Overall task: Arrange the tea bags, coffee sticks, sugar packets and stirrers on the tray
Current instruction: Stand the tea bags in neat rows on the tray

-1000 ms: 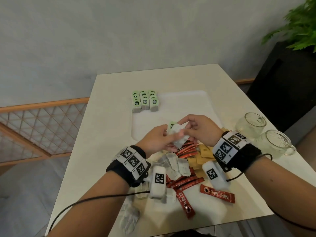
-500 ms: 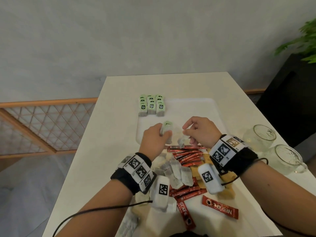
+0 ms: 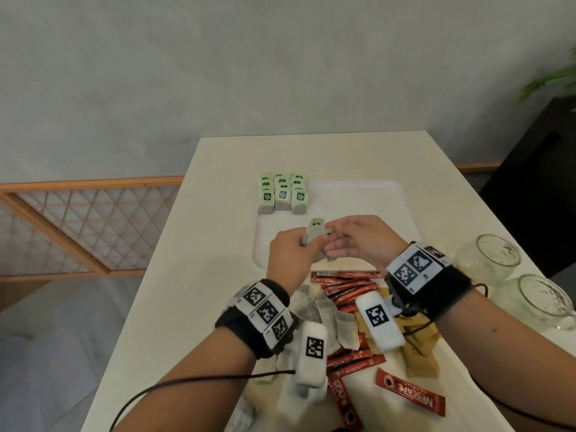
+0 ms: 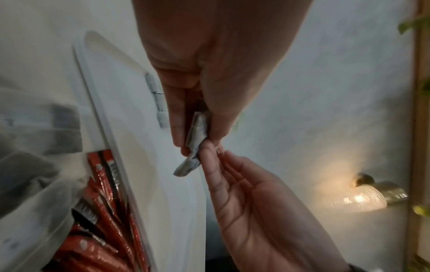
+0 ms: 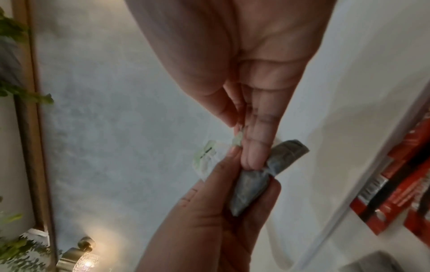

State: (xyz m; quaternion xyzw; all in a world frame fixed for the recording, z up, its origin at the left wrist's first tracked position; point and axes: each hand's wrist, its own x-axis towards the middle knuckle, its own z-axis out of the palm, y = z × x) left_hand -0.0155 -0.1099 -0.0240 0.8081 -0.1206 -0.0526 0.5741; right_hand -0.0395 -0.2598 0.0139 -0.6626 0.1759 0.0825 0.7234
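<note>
Grey tea bag [image 4: 195, 136] with pale green tag [image 5: 206, 156], slightly crumpled

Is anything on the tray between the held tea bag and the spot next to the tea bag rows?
Nothing visible. Both hands hold the tea bag above the tray; the tray surface between it and the rows looks bare.

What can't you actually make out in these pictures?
- Stirrers: none can be picked out in any view; the wrist cameras cover part of the pile.
- Print on the green tags of the tea bags on the tray: too small in the head view.
- Glass cup: cut off by the right edge.
- Held tea bag: blurred, partly hidden by the left hand and right hand.
</note>
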